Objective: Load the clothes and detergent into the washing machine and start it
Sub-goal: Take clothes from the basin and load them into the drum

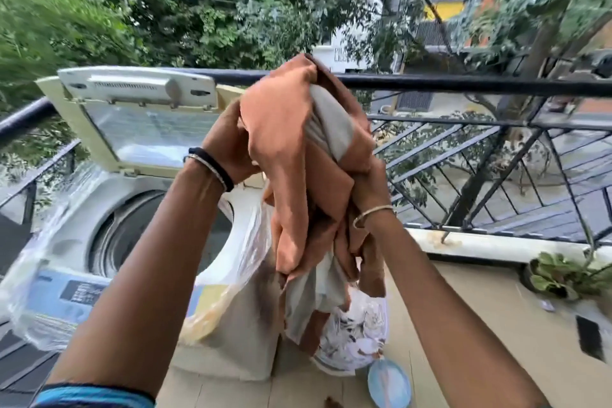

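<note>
A brown and grey bundle of clothes (pixel 298 156) hangs in the air at the middle of the view. My left hand (pixel 225 146) grips its upper left side. My right hand (pixel 367 189) grips it lower on the right, mostly hidden by the cloth. Down to the left stands a top-loading washing machine (pixel 82 219) wrapped in clear plastic, with its lid (pixel 139 109) raised and its drum (pixel 139 235) open. The bundle hangs just right of the drum opening. No detergent is in view.
A black metal balcony railing (pixel 463 84) runs behind the machine. On the floor below the bundle sit a patterned white bag (pixel 357 331) and a light blue bowl (pixel 389 382). A potted plant (pixel 559 275) stands at the right by the ledge.
</note>
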`<control>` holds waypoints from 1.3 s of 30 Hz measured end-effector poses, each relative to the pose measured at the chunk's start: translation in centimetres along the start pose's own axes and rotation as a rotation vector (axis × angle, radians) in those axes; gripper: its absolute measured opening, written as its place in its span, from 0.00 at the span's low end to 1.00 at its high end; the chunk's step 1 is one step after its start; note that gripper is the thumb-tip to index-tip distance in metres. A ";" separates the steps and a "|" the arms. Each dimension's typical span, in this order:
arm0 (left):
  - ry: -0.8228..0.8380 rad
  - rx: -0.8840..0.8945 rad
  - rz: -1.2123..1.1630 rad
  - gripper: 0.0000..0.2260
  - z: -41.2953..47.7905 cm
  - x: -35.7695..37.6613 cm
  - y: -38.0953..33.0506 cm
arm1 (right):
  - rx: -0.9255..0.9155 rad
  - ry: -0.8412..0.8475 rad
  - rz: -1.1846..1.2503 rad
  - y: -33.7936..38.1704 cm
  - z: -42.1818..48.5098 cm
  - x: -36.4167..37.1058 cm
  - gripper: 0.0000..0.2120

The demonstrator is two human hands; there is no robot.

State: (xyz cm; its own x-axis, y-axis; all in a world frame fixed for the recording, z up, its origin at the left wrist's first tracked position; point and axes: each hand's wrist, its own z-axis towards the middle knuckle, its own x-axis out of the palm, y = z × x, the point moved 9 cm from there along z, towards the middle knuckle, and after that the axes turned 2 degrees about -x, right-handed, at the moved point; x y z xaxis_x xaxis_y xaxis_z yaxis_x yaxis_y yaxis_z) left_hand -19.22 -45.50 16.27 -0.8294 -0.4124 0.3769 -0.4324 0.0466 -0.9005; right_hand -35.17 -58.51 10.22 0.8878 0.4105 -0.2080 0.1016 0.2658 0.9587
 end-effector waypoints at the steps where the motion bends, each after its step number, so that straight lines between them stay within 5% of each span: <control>1: -0.022 -0.025 -0.055 0.28 -0.7 -0.9 -0.2 | -0.045 -0.024 -0.001 2.1 0.4 -0.4 0.10; 4: -0.023 0.003 0.097 0.40 -2.4 -2.5 -1.5 | -0.139 -0.030 0.015 7.8 1.7 -0.9 0.08; 8: -0.113 0.068 0.337 0.29 -4.5 -2.3 -1.2 | -0.103 -0.105 0.161 11.6 2.6 -1.4 0.18; 12: 0.025 0.162 0.610 0.61 -6.1 -1.6 1.8 | 0.038 -0.139 0.523 15.3 2.1 0.1 0.09; 14: 0.004 0.207 0.868 0.67 -6.3 -1.9 3.8 | 0.116 -0.125 0.682 17.2 0.9 1.8 0.06; 16: -0.119 0.307 0.983 0.64 -6.2 -2.7 5.4 | 0.177 -0.079 0.759 18.7 0.2 3.9 0.04; 21: -0.309 0.459 0.823 0.61 -8.8 -5.2 8.6 | 0.185 0.060 0.895 24.8 -3.3 8.1 0.09; 24: -0.362 0.370 0.692 0.50 -10.3 -6.5 11.5 | 0.152 0.031 1.031 28.7 -6.7 9.2 0.10; 29: -0.587 0.154 0.402 0.16 -13.5 -9.6 11.4 | 0.164 -0.035 1.053 32.0 -10.2 10.1 0.13; 34: -0.787 0.085 0.352 0.09 -18.0 -15.1 4.9 | 0.063 -0.145 0.941 32.2 -10.3 7.0 0.10; 37: -0.829 0.113 0.293 0.13 -19.9 -18.9 0.1 | 0.076 -0.199 0.846 30.5 -8.6 5.7 0.19; 39: -0.796 0.144 0.171 0.15 -20.7 -20.7 -2.9 | 0.037 -0.136 0.824 30.6 -10.0 6.2 0.08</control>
State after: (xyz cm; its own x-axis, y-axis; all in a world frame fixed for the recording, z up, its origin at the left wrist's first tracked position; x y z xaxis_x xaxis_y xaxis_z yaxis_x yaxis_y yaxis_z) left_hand -8.07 -18.27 15.57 -0.3577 -0.9337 0.0141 -0.2285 0.0728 -0.9708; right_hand -31.03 -39.10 36.35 0.7306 0.3513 0.5855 -0.5913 -0.1033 0.7998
